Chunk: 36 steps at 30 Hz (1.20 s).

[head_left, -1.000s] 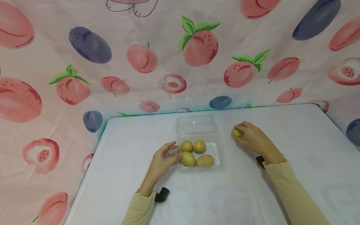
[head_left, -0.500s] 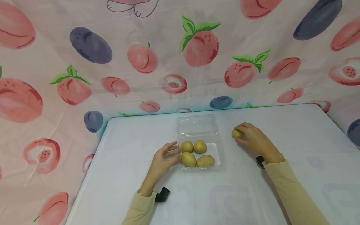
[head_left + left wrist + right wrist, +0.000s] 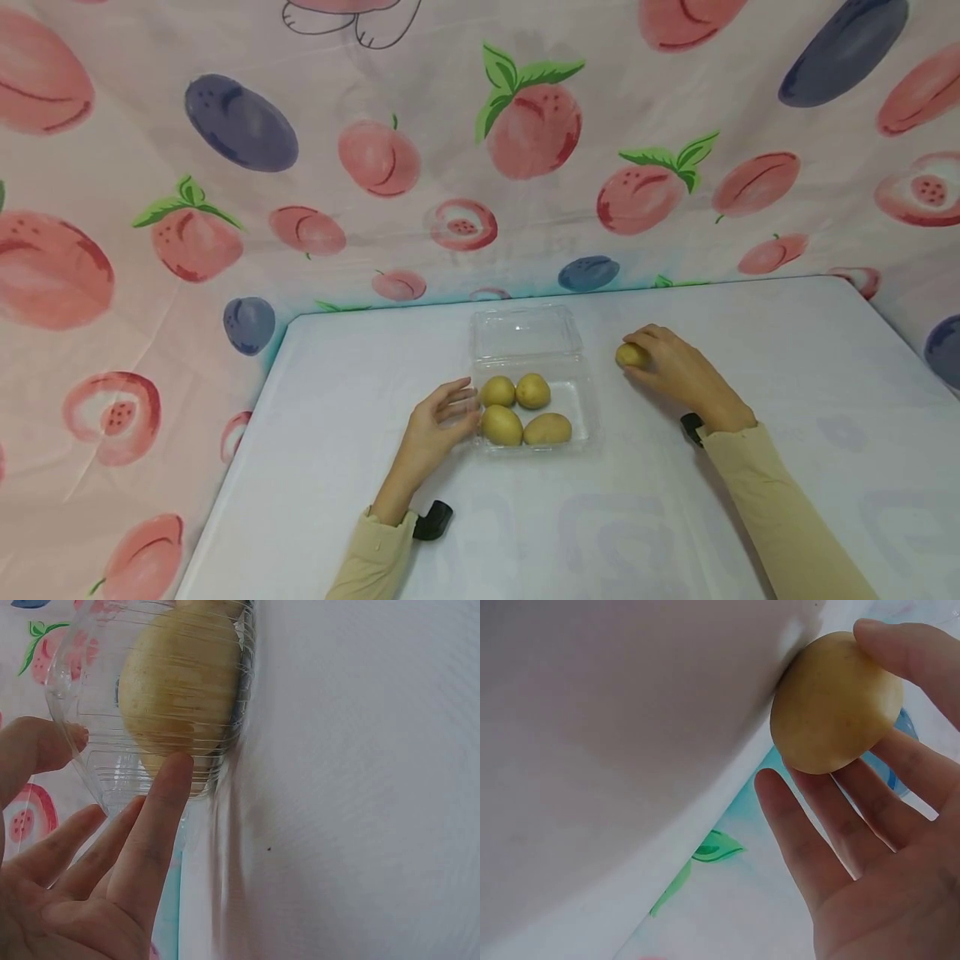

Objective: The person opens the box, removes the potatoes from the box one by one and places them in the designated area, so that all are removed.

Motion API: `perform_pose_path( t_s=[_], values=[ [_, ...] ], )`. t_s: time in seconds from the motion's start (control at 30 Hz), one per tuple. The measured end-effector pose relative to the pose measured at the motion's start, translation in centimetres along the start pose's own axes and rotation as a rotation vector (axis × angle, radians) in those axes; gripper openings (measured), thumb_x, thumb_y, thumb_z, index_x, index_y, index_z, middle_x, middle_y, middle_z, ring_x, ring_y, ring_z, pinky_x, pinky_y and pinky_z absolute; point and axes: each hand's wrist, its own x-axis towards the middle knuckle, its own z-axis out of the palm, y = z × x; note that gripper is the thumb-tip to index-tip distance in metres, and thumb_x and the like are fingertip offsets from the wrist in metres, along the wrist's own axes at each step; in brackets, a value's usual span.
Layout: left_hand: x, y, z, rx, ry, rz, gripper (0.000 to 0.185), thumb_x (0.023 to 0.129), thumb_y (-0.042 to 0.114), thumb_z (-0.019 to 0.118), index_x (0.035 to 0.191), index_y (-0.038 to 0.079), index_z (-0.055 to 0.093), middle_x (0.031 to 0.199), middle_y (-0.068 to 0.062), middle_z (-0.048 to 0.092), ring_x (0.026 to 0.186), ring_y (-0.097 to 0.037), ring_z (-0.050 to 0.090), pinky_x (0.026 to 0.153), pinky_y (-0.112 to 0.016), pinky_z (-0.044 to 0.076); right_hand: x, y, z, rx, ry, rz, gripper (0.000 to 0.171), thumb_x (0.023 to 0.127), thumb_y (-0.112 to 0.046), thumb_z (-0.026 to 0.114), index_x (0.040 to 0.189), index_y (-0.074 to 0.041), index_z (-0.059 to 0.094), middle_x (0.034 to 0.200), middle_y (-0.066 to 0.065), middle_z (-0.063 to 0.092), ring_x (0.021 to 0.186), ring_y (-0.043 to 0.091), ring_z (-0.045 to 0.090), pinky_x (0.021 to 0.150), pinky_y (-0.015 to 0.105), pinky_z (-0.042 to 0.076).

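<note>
My right hand holds a potato between thumb and fingers, to the right of a clear plastic clamshell box. In the right wrist view the potato sits close against the white tabletop, thumb on one side and fingers on the other. Several yellow potatoes lie in the box, whose lid is folded back. At the box's left side is my left hand. Its fairly straight fingers touch the ribbed wall in the left wrist view, with the thumb at the rim.
The box stands on a white table, its back edge meeting a fruit-print cloth. The cloth also hangs along the left and right sides. Each wrist wears a small black camera.
</note>
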Motion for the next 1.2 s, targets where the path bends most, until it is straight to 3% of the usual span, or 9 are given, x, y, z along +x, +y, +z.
perform_pose_path(
  t_s=[0.47, 0.8, 1.2],
  values=[
    [0.0, 0.3, 0.1, -0.001, 0.007, 0.005, 0.055, 0.090, 0.005, 0.072, 0.141, 0.002, 0.052, 0.133, -0.017, 0.062, 0.121, -0.032, 0.062, 0.085, -0.023, 0.058, 0.0, -0.6, -0.3, -0.009, 0.022, -0.017, 0.047, 0.085, -0.013, 0.079, 0.122, 0.009, 0.060, 0.121, 0.023, 0.056, 0.111, 0.036, 0.056, 0.094, 0.052, 0.052],
    [-0.2, 0.2, 0.1, 0.007, 0.012, -0.004, 0.055, 0.090, 0.006, 0.073, 0.141, 0.002, 0.052, 0.133, -0.017, 0.062, 0.120, -0.032, 0.062, 0.086, -0.023, 0.058, -0.1, -2.8, -1.2, -0.006, 0.037, -0.052, 0.045, 0.087, -0.011, 0.076, 0.124, 0.007, 0.059, 0.125, 0.022, 0.054, 0.114, 0.036, 0.054, 0.092, 0.050, 0.055],
    [0.0, 0.1, 0.1, -0.018, 0.011, 0.001, 0.055, 0.089, 0.004, 0.072, 0.140, 0.002, 0.052, 0.133, -0.019, 0.061, 0.120, -0.033, 0.062, 0.086, -0.024, 0.058, 0.1, -5.9, -1.5, -0.024, 0.070, -0.166, 0.049, 0.084, -0.013, 0.079, 0.125, 0.004, 0.059, 0.124, 0.018, 0.058, 0.112, 0.031, 0.059, 0.091, 0.045, 0.057]
  ],
)
